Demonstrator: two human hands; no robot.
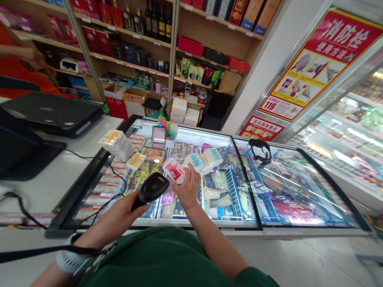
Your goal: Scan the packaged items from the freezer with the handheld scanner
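My left hand (123, 210) is wrapped around the handle of a black barcode scanner (153, 187), its head tilted toward a white plastic pack with a red label (174, 169). On the right edge of that pack are the thumb and fingers of my right hand (188, 187). White packs with blue labels (211, 158) lie just beyond my right fingertips, partly overlapping. A yellow-labelled pack (136, 161) lies flat on the freezer's glass lid, left of the scanner. Behind it, a stack of similar white packs (118, 145) stands by the counter edge.
Beneath my hands is a chest freezer (261, 230) with goods under glass. A black strap-like object (260, 150) rests on its right part. The scanner's cable (120, 172) trails left toward a counter (48, 158) with dark checkout equipment. Someone in orange (7, 69) is at the left.
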